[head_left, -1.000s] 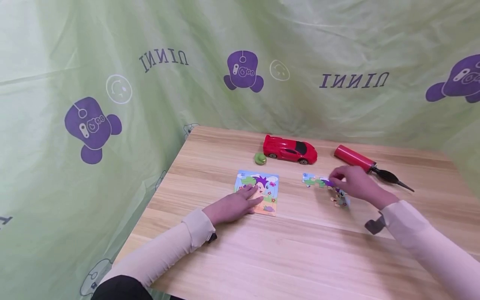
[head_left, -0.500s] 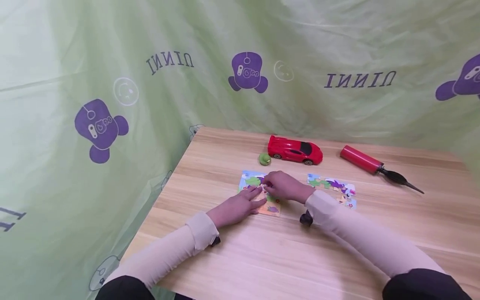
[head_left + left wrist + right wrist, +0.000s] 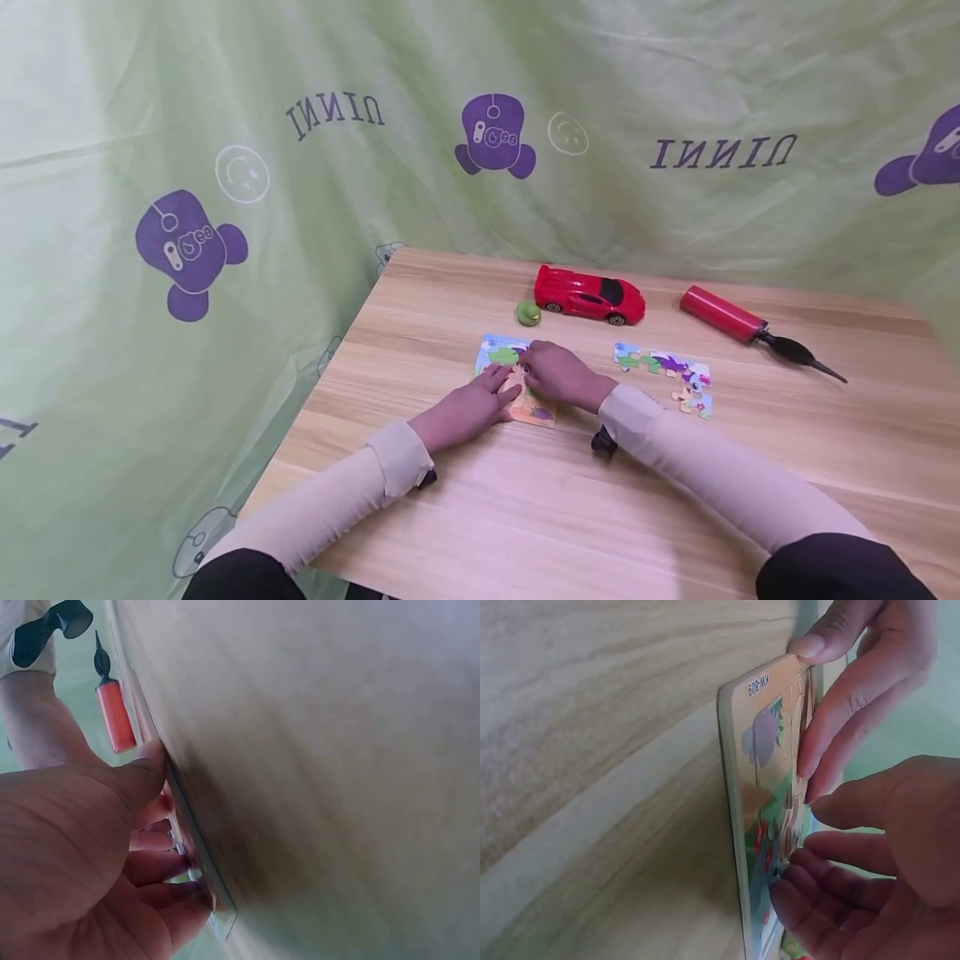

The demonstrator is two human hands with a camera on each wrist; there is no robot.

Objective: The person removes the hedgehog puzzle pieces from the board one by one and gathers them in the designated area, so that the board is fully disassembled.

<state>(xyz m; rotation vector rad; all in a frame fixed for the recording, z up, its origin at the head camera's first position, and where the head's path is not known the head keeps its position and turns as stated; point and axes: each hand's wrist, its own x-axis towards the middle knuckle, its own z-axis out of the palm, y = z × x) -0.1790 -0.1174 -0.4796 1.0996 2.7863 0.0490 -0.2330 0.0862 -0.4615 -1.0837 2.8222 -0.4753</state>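
Note:
A square picture puzzle [image 3: 542, 415] with a cartoon hedgehog lies on the table, partly covered by both hands. My left hand [image 3: 463, 412] rests on its lower left part with the fingers spread; in the left wrist view the thumb is at the board's edge. My right hand [image 3: 562, 375] reaches over the upper right part, fingers bent down onto the picture. In the right wrist view its thumb and fingertips [image 3: 786, 883] are at the puzzle's surface; I cannot tell whether they pinch a piece. To the right lie several joined puzzle pieces [image 3: 667, 363] in a bent strip.
A red toy car [image 3: 588, 296] stands behind the puzzle, with a small green figure [image 3: 528, 313] beside its rear. A red hand pump [image 3: 723, 314] with a black nozzle lies at the back right. A green printed curtain [image 3: 420, 167] hangs behind the table.
My right hand has moved left from the joined pieces to the puzzle, where it stays over the upper right part. My left hand has stayed on the puzzle.

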